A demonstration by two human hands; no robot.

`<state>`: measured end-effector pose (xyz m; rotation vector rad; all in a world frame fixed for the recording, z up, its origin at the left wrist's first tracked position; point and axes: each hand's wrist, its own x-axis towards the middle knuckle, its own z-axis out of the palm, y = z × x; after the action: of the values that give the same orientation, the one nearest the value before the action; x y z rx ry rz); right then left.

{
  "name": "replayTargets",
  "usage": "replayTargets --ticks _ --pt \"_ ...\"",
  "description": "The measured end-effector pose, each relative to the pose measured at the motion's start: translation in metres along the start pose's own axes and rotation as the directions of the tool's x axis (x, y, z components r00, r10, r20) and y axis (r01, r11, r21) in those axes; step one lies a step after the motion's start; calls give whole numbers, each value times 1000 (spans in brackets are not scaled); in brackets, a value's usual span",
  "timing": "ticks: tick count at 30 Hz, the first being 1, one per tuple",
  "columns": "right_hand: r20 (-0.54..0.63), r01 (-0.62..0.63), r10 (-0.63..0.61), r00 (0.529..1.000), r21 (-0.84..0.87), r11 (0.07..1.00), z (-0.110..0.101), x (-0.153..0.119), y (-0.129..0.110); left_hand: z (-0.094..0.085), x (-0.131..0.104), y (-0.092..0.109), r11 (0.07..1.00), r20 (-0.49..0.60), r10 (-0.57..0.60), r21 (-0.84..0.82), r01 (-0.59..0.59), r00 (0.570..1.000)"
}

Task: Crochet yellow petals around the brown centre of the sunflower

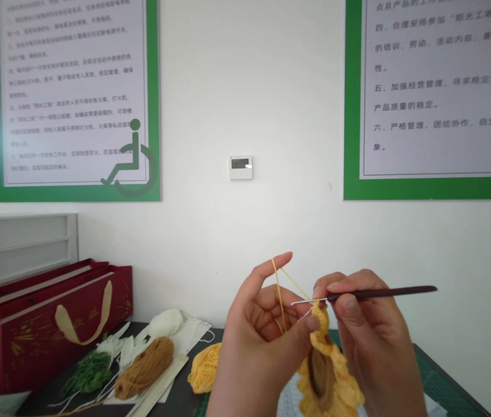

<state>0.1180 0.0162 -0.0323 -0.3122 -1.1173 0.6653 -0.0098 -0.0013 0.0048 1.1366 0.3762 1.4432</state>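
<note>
Here: right grip (373,327) pinched on hook (384,293); left grip (260,333) pinched on crochet (341,382), yarn (278,289) over raised finger (266,270), best held taut.

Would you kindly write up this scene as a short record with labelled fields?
Left hand: pinches a ruffled yellow crocheted piece with a brown centre; a thin yellow yarn strand loops over the index finger
Right hand: holds a slender hook with a dark handle
Hook position: silvery shaft crosses the piece's top, tip pointing left in view
Table: yellow yarn ball, brown yarn skein, dark green yarn bundle, dark red gift bag
Wall: small white rectangular panel between two green-bordered posters
</note>
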Motion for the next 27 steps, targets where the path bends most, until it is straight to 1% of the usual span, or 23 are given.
replayTargets --ticks 3,8,15,20,24,27 --pt "27 18 -18 999 -6 1000 -4 3 2 0 0 0 1000 -1 -2 0 2 1000" --pt "109 18 -23 994 49 999 -9 7 3 0 0 1 1000 -5 -7 22 7 1000" --pt "116 100 -100 988 2 995 -8 7 -1 3 -2 3 997 -30 43 63 -41 999" --pt "111 80 -85 990 50 996 -8 6 -4 3 -2 3 996 -31 1 92 2 1000" --pt "135 100 -105 985 42 994 -9 7 -5 3 -3 4 991 -28 56 125 -52 998" --pt "144 121 -124 982 30 992 -11 9 -6 5 -5 4 988 -24 75 137 -71 997"
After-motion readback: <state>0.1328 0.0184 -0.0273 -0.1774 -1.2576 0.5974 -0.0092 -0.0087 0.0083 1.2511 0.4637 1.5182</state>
